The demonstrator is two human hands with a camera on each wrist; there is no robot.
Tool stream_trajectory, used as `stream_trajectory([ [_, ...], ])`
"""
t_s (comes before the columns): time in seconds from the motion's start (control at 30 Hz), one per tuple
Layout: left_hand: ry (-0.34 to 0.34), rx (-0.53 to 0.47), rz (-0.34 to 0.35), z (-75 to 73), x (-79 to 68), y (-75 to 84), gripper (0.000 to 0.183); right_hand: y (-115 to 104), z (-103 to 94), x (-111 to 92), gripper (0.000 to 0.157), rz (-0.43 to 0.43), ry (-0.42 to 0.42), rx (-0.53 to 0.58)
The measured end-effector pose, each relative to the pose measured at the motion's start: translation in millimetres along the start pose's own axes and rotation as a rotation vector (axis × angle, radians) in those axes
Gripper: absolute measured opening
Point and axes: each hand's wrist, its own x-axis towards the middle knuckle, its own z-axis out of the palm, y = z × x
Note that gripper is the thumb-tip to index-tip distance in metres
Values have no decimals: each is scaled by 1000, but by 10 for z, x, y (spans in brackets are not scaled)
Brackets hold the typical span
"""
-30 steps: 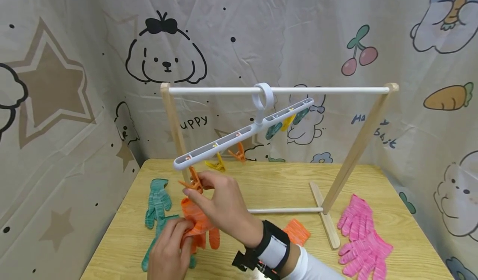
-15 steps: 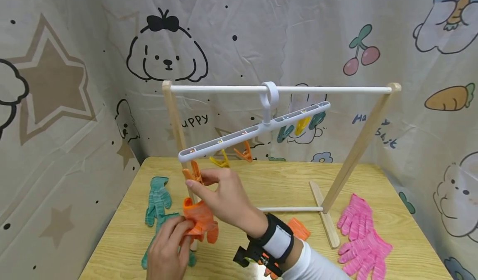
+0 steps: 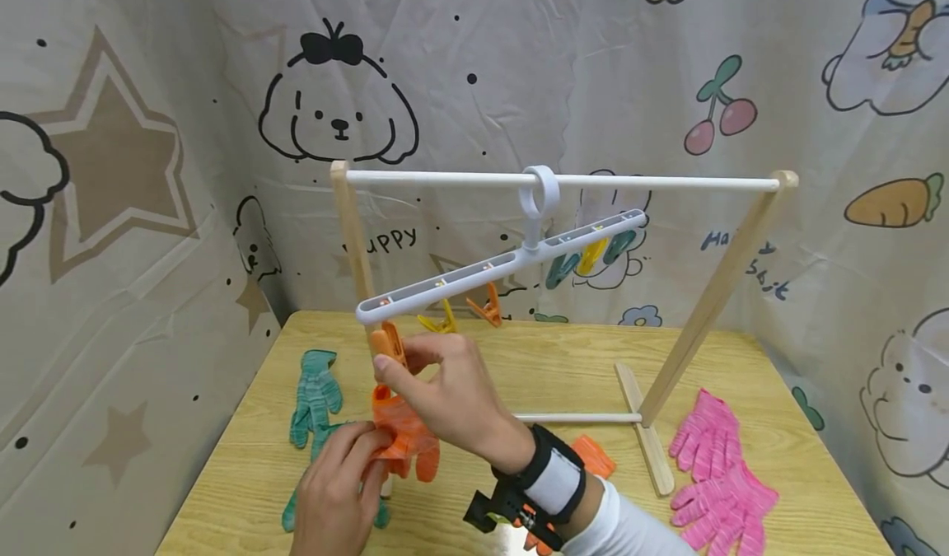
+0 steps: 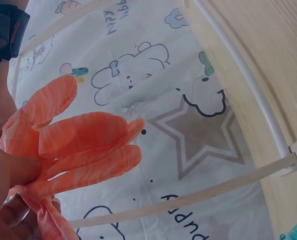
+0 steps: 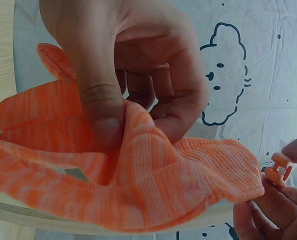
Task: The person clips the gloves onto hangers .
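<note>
In the head view, my left hand (image 3: 337, 486) pinches an orange knit glove (image 3: 406, 431) by its palm, cuff up and fingers hanging. Above it, my right hand (image 3: 454, 399) squeezes an orange clothespin (image 3: 388, 344) between thumb and fingers. That clothespin hangs at the near left end of a white clip hanger (image 3: 445, 286). From the right wrist view, the glove cuff (image 5: 238, 165) lies close to the clothespin (image 5: 277, 172); whether it sits between the clothespin's tips is unclear. Glove fingers (image 4: 83, 135) fill the left wrist view.
The hanger's ring (image 3: 539, 193) loops over the rack's white rod (image 3: 667, 182). Other clothespins, such as a yellow one (image 3: 441, 319), hang along it. Green gloves (image 3: 315, 395) lie left, pink gloves (image 3: 725, 498) right. More orange knit (image 3: 593, 455) shows behind my right wrist.
The hanger has swung slightly right. The clothespin under my right fingers looks more tightly squeezed. The glove's cuff has risen a little towards it, while my left hand keeps its pinch.
</note>
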Motion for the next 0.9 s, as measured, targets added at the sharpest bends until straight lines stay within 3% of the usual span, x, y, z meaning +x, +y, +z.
stream_trajectory([
  [0.23, 11, 0, -1, -8, 24, 25, 33, 13, -4, 1, 28, -20, 13, -2],
  [0.53, -17, -3, -41, -37, 74, 72, 33, 21, -10, -10, 29, -26, 5, 4],
  [0.9, -13, -20, -40, -49, 114, 89, 32, 43, 0, -25, 26, -28, 6, 19],
])
